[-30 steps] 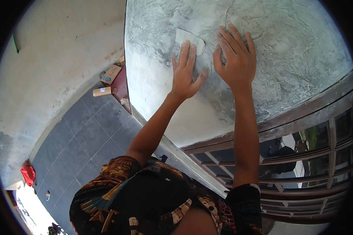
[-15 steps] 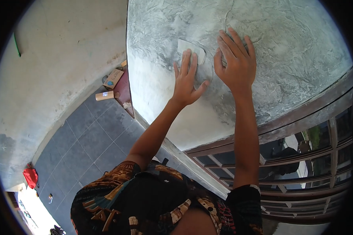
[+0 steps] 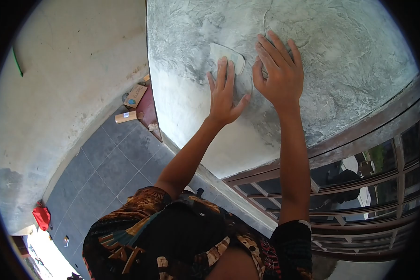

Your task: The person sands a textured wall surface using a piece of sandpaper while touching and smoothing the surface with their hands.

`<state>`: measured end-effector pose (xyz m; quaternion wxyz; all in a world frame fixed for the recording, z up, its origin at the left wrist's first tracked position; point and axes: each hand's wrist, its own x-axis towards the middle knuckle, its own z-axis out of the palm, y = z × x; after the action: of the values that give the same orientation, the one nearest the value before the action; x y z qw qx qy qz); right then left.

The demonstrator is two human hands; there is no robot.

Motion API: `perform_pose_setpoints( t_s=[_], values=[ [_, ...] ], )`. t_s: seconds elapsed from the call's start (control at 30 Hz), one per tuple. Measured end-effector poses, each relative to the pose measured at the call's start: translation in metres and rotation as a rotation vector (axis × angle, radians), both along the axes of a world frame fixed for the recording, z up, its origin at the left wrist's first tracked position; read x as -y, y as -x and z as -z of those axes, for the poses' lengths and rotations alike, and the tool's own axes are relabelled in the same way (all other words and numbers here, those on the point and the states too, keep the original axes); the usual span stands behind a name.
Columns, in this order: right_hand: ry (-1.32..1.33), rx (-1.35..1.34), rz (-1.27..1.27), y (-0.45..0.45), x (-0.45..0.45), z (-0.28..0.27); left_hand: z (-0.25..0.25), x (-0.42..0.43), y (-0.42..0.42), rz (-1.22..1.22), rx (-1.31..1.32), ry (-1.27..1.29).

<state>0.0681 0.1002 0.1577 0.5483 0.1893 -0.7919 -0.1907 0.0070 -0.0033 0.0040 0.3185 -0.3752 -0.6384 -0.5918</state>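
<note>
Left hand, upper centre of the frame: fingers extended, thumb spread wide, longest fingertips laid flat over the lower edge of a thin pale sheet with a rounded corner; material too indistinct to tell. Sheet flat against the plastered wall, upper centre.

Right hand, just right of the sheet and apart from it: opened out, palm toward the same wall, fingers slightly parted, thumb standing off; whether anything lies beneath the palm cannot be told.

Plastered wall: grey and white, mottled, streaked; smoother and paler toward its lower left; a thin line running up from the right fingertips to the top edge.

Brown window frame, lower right, with glass panes showing reflections.

Patterned shirt, bottom centre, on the person.

Dark grey tiled floor, left of centre. Cardboard box and tan cylinder, near each other above it, beside a dark red surface.

Second wall, stained beige, upper left, bearing a green strip.

Red bag, lower left.
</note>
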Motion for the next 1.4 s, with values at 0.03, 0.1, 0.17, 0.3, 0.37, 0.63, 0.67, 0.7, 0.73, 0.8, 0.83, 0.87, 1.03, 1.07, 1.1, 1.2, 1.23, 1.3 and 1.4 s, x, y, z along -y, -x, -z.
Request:
perform_pose_setpoints(
  t_s=[0.03, 0.1, 0.17, 0.3, 0.37, 0.63, 0.67, 0.7, 0.73, 0.8, 0.83, 0.87, 1.03, 1.07, 1.1, 1.2, 1.23, 1.3, 1.4],
  values=[
    [0.008, 0.001, -0.004, 0.0, 0.0, -0.001, 0.029, 0.003, -0.016, -0.005, 0.021, 0.107],
    [0.02, 0.0, 0.01, -0.003, 0.003, -0.001, 0.035, 0.006, -0.02, -0.01, 0.032, 0.22],
    [0.045, 0.012, 0.02, -0.003, 0.004, 0.0, 0.026, 0.006, -0.006, -0.002, 0.0, 0.16],
    [0.037, -0.001, -0.008, -0.001, 0.001, -0.001, -0.028, 0.011, 0.027, -0.035, -0.105, 0.108],
    [0.027, -0.016, -0.013, -0.001, -0.001, -0.001, -0.005, 0.019, 0.022, -0.021, -0.13, 0.18],
    [0.065, 0.001, 0.009, -0.001, 0.002, 0.002, -0.008, 0.04, 0.055, 0.02, -0.361, 0.404],
    [0.071, -0.003, 0.026, 0.0, 0.005, 0.004, -0.023, 0.042, 0.061, 0.053, -0.437, 0.432],
    [0.104, -0.001, 0.026, 0.0, 0.008, 0.008, -0.035, 0.044, 0.066, 0.088, -0.516, 0.458],
    [0.139, -0.001, 0.031, 0.001, 0.012, 0.013, -0.042, 0.047, 0.072, 0.116, -0.565, 0.462],
    [0.224, 0.024, 0.019, 0.001, 0.031, 0.034, -0.052, 0.056, 0.086, 0.174, -0.633, 0.515],
    [0.299, 0.057, -0.023, 0.004, 0.039, 0.047, -0.056, 0.06, 0.094, 0.203, -0.689, 0.566],
    [0.262, 0.105, 0.031, 0.008, 0.039, 0.063, -0.059, 0.064, 0.101, 0.235, -0.7, 0.564],
    [0.421, 0.081, 0.375, 0.035, 0.061, 0.097, -0.071, 0.078, 0.151, 0.345, -0.89, 0.633],
    [0.452, 0.057, 0.463, 0.039, 0.065, 0.105, -0.074, 0.081, 0.159, 0.386, -0.915, 0.625],
    [0.465, 0.04, 0.503, 0.042, 0.069, 0.119, -0.078, 0.087, 0.165, 0.357, -0.917, 0.6],
    [0.504, -0.005, 0.592, 0.049, 0.079, 0.172, -0.084, 0.087, 0.184, 0.329, -0.95, 0.543],
    [0.513, -0.012, 0.623, 0.05, 0.081, 0.186, -0.085, 0.087, 0.188, 0.295, -0.97, 0.531],
    [0.581, 0.02, 0.628, 0.055, 0.095, 0.175, -0.082, 0.081, 0.191, 0.25, -1.011, 0.493],
    [0.52, -0.054, 0.69, 0.065, 0.091, 0.116, -0.074, 0.074, 0.194, 0.169, -1.051, 0.436]
  ],
)
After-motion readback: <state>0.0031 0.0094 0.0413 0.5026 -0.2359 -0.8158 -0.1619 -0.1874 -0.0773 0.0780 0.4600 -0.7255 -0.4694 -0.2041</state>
